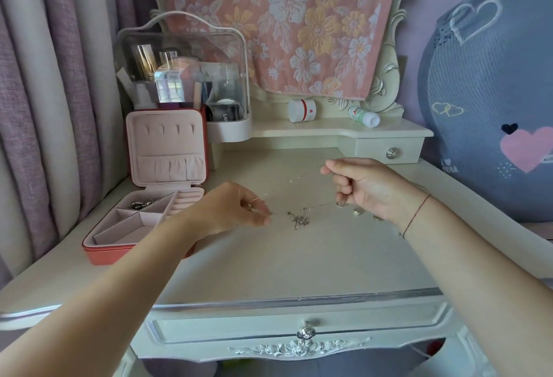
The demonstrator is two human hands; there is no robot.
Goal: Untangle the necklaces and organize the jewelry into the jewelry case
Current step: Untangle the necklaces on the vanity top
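Tension explains the pose; left hand (236,209) pinches a chain (287,182) at centre, right hand (359,188) grips it higher, seemingly to draw out the knot (299,219); jewelry case (101,252) lies open, left.

Strands in necklace tangle (299,218) too fine to trace, jewelry case (98,252) corner — behind left forearm (134,272)

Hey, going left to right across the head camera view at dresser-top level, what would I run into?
Curtain → jewelry case → left hand → tangled necklaces → right hand → heart cushion.
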